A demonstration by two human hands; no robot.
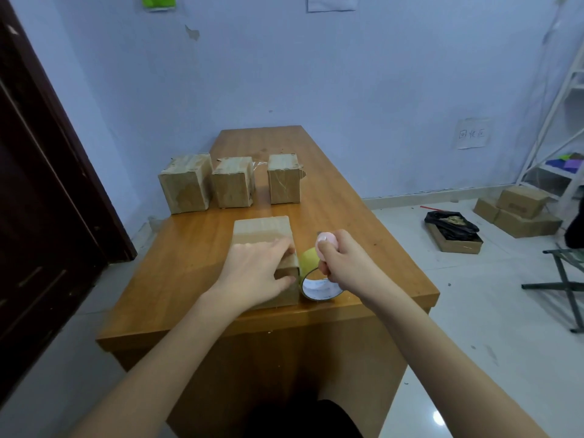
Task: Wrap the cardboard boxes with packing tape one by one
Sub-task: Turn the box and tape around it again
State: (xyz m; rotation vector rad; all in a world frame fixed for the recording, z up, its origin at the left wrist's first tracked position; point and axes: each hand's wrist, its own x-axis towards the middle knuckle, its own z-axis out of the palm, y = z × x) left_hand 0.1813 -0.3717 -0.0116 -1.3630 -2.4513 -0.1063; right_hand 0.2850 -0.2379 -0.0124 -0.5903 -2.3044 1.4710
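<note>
On the table (196,248): 4 cardboard boxes (262,230), 3 in a row mid-frame, 1 nearer; 1 tape roll (319,287). On the floor at right: 3 closed cartons (521,200), 1 open box (455,240).

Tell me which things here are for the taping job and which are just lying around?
For the job:
- near box under the left hand
- tape roll beside it
- pink tool gripped in the right hand
- three boxes in a row farther back on the table

Just lying about:
- floor boxes
- black bag
- folding stool
- white shelf
</note>
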